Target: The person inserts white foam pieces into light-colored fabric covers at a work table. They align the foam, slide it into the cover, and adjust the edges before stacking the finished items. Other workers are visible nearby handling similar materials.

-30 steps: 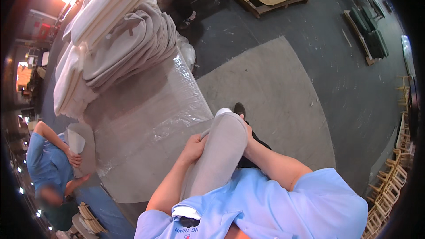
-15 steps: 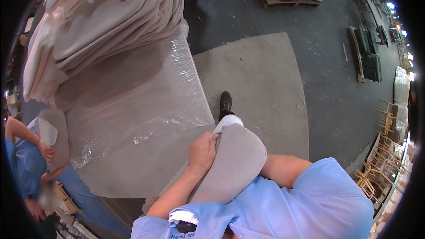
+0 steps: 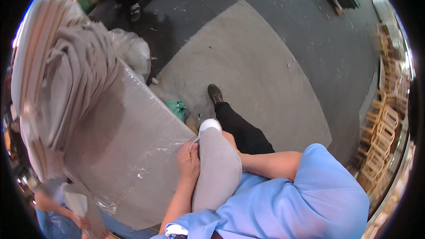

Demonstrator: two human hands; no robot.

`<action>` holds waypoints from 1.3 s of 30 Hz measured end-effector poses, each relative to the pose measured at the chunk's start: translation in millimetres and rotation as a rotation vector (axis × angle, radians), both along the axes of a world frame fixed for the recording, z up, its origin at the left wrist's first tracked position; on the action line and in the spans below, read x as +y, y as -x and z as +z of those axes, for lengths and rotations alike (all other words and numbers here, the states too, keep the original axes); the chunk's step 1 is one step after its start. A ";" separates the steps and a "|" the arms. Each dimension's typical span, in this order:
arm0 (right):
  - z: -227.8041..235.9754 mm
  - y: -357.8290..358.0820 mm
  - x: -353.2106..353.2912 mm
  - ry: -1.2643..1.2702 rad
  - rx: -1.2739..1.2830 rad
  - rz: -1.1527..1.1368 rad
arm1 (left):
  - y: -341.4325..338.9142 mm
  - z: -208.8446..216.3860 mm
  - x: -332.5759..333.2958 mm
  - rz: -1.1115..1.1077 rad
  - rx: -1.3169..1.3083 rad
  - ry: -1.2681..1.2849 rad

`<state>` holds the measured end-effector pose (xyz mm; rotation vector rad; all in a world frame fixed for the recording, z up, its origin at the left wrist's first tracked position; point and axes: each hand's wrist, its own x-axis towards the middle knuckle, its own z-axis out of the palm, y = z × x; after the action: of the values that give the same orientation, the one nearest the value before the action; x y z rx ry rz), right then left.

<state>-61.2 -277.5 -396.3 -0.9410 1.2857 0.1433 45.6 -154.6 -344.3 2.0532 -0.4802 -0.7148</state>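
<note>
Left side's crowded: film-covered table (image 3: 133,146) at 10 o'clock, edge just beside my left hand (image 3: 189,161); pile of grey cloth (image 3: 79,75) farther out, same bearing. Green bag (image 3: 176,108) at 11, co-worker's hand (image 3: 81,221) at 8, wooden chairs (image 3: 385,126) near 3. Grey cushion (image 3: 216,170) is upright between my hands, white end (image 3: 210,125) at 12. Left fingers pinch its cover edge around 10–11; right hand (image 3: 230,141) touches at 1, fingers hidden behind, can't tell if gripping.
</note>
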 end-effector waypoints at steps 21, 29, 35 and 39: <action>-86.4 29.0 46.8 -0.147 -0.215 -0.007 | 5.3 6.7 -23.2 -0.061 -0.214 -0.191; 27.6 -21.7 -103.9 0.476 -0.409 0.421 | 6.9 17.0 -10.8 -0.100 -0.517 -0.008; 76.8 -79.5 -148.4 0.292 -0.475 1.330 | 6.2 28.1 -18.6 -0.130 -0.593 0.134; 80.3 -86.5 -153.2 0.091 -0.443 1.470 | 14.2 33.6 -17.5 -0.176 -0.595 0.113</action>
<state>25.3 -430.8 -315.9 -1.7182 -0.0067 0.9471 31.4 -172.2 -310.8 2.1133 -1.0211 -0.1509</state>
